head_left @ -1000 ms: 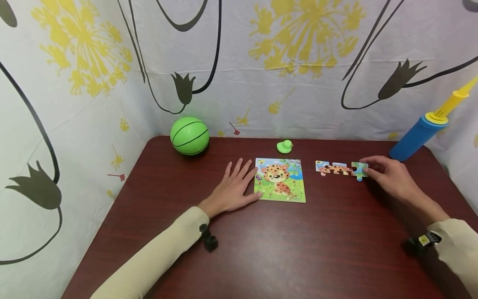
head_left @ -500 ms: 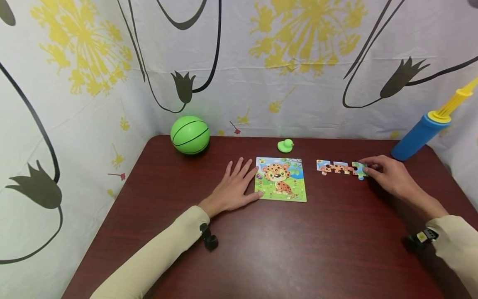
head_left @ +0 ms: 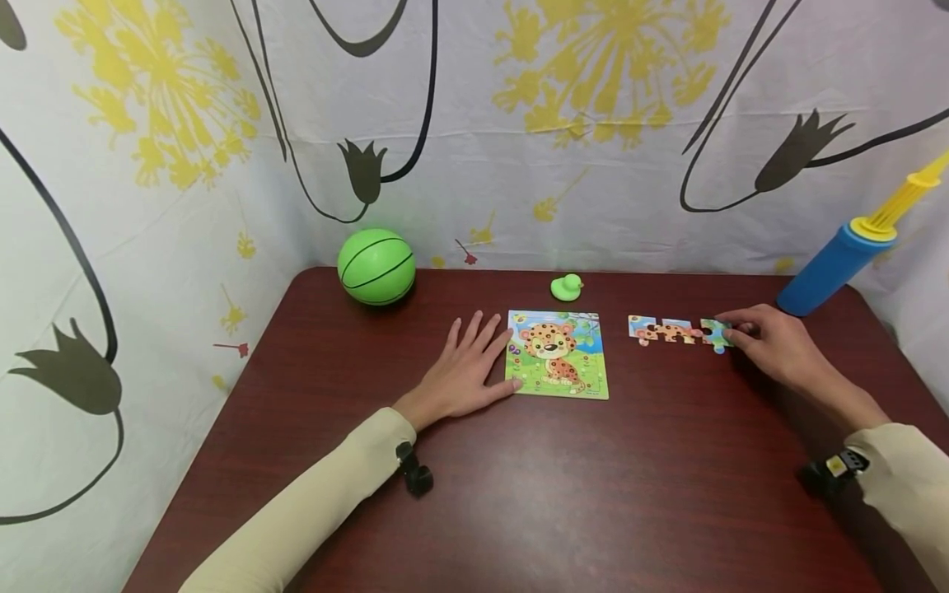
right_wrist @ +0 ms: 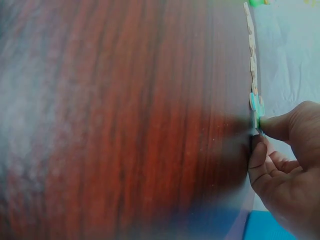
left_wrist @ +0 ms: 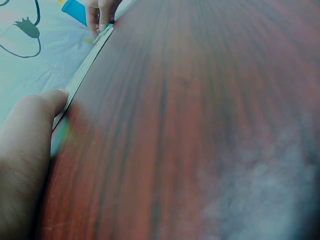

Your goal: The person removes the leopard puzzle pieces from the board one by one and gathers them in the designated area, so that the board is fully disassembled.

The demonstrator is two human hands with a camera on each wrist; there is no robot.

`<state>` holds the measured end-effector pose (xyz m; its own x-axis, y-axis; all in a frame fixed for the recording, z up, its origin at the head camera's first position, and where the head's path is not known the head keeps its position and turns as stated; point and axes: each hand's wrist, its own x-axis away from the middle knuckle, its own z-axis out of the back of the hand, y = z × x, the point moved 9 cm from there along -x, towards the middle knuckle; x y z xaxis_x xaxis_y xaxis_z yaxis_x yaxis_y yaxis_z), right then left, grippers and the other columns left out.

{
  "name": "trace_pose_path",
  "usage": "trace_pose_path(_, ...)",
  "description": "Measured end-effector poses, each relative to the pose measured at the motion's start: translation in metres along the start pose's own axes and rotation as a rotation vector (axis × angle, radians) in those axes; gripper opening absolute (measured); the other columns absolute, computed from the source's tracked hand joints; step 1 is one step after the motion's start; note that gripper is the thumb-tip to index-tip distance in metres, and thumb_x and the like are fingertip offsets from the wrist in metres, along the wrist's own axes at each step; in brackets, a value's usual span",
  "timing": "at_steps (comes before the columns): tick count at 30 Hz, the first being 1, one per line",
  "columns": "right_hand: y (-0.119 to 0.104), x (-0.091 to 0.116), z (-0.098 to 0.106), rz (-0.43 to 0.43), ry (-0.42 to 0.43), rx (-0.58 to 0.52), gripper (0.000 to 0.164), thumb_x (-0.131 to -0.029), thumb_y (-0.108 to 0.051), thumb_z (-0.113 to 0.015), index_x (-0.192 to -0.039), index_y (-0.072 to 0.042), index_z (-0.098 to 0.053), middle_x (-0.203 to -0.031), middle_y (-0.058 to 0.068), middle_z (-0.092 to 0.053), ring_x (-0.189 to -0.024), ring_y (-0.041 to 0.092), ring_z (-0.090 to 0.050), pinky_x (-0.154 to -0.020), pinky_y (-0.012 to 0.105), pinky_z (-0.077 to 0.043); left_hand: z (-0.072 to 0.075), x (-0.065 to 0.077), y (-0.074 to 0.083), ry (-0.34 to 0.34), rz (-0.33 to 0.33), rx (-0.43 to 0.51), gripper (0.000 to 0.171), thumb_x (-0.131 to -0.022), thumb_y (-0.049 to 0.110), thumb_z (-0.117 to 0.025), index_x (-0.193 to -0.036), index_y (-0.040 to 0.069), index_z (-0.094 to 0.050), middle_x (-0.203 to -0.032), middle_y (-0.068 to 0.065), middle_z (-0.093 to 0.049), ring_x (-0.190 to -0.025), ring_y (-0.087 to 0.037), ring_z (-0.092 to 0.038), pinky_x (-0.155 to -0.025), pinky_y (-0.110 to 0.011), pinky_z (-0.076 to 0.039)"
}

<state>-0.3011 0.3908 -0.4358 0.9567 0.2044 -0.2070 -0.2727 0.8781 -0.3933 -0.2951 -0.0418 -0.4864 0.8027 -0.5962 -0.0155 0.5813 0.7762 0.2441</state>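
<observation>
Where discernible, right hand (head_left: 778,346) pinches piece (head_left: 717,333).

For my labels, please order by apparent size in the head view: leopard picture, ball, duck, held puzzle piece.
Leopard picture
Ball
Duck and held puzzle piece: too alike to rank, piece partly covered

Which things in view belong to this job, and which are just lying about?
Likely in the job:
leopard puzzle board, touched by the left hand;
rightmost puzzle piece, pinched by the right hand;
other puzzle pieces beside it.

Likely lying about:
green ball;
green duck;
blue-and-yellow pump.
</observation>
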Motion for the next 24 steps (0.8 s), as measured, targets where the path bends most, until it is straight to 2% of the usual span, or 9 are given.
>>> trace_pose_path(4, -0.0011, 0.0005, 0.0010, 0.027, 0.004, 0.004, 0.024, -0.104, 0.003, -0.071, -0.126, 0.011, -0.074, -0.104, 0.022, -0.064, -0.081, 0.024, -0.048, -0.068, 0.038, -0.037, 0.0002, 0.0000, -0.0002, -0.003, 0.004, 0.010, 0.096, -0.104, 0.080, -0.041, -0.178, 0.022, -0.023, -0.186, -0.008, -0.010, -0.171, -0.035, 0.003, -0.134, -0.063, 0.004)
trace_pose_path(9, -0.0010, 0.0009, 0.0009, 0.036, 0.005, 0.006, 0.024, -0.104, 0.003, -0.071, -0.126, 0.011, -0.075, -0.102, 0.017, -0.063, -0.081, 0.021, -0.046, -0.069, 0.034, -0.035, 0.0001, 0.0002, -0.0005, -0.006, 0.008, 0.002, 0.096, -0.104, 0.081, -0.040, -0.178, 0.023, -0.023, -0.186, -0.007, -0.009, -0.171, -0.034, 0.004, -0.134, -0.062, 0.004)
trace_pose_path(19, -0.0017, 0.0023, -0.0020, 0.050, 0.003, 0.001, 0.022, -0.103, 0.006, -0.070, -0.124, 0.011, -0.075, -0.100, 0.014, -0.060, -0.085, 0.024, -0.043, -0.072, 0.032, -0.029, -0.0006, -0.0007, -0.0006, -0.011, 0.011, -0.002, 0.096, -0.104, 0.081, -0.040, -0.178, 0.023, -0.024, -0.186, -0.007, -0.009, -0.171, -0.034, 0.004, -0.134, -0.062, 0.005)
trace_pose_path(24, -0.0016, 0.0026, -0.0030, 0.051, 0.011, 0.001, 0.022, -0.103, 0.006, -0.070, -0.124, 0.012, -0.075, -0.102, 0.017, -0.062, -0.086, 0.025, -0.043, -0.071, 0.032, -0.030, -0.0001, 0.0004, -0.0007, -0.011, 0.012, 0.003, 0.095, -0.104, 0.081, -0.041, -0.178, 0.023, -0.024, -0.186, -0.007, -0.009, -0.171, -0.035, 0.004, -0.134, -0.062, 0.005)
